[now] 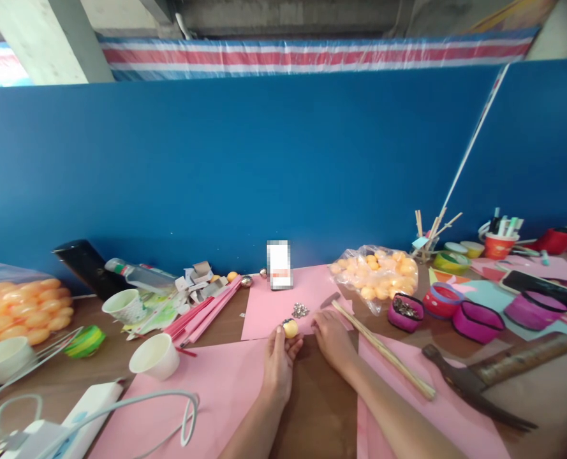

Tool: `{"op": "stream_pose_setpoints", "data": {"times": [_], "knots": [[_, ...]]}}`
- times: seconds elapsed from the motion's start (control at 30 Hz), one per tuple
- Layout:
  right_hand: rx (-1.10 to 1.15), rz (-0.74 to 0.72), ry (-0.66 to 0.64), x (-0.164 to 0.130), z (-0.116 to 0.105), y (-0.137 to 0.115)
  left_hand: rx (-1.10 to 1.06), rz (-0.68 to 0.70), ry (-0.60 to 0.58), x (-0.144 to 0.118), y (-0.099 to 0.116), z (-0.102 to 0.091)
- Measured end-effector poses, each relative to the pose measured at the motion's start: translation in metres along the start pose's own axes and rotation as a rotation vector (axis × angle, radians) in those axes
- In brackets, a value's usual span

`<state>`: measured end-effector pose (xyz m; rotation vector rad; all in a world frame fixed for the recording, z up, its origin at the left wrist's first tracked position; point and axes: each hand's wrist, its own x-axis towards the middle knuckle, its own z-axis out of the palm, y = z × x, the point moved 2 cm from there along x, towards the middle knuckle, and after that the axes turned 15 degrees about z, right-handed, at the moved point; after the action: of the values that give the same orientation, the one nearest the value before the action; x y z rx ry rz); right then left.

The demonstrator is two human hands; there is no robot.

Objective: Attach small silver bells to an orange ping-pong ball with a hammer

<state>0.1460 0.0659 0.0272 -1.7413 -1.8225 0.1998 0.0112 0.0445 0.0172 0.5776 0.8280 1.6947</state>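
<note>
Two bare arms reached up from the bottom edge onto a brown table [321, 408]. Pink paper sheets [206, 395] lay on both sides of them. The left hand [278, 366] had its fingers closed around a small yellow ball [290, 328], which sat at the fingertips, just above the gap between the sheets. The right hand [331, 338] lay flat on the table, just beside the ball, and its fingers looked loose and held nothing. Near the ball, a little pile of shiny metal bits [300, 310] sat on another pink sheet. Long thin wooden sticks [383, 350] lay slanted to the right of the right hand. A hammer [469, 386] lay farther right. Behind the sticks sat a clear bag of orange balls [374, 274]. A white paper cup [156, 357] lay tipped over to the left, well apart from the hands. A white cable [168, 408] curled across the pink paper in the near left corner.
</note>
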Motion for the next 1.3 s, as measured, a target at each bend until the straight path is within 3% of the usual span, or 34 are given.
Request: {"op": "stream_pose_setpoints", "data": {"times": [0.37, 1.0, 1.3], "knots": [[-0.014, -0.055, 0.001, 0.0003, -0.0026, -0.0013, 0.015, 0.003, -0.007, -0.0004, -0.0002, 0.0007], [0.028, -0.027, 0.028, -0.0009, -0.0019, 0.0006, 0.059, 0.023, -0.07, -0.0007, -0.0021, 0.0001], [0.21, 0.086, 0.029, -0.0055, -0.0019, -0.0031, 0.089, 0.06, -0.15, -0.0055, 0.0003, 0.002]]}}
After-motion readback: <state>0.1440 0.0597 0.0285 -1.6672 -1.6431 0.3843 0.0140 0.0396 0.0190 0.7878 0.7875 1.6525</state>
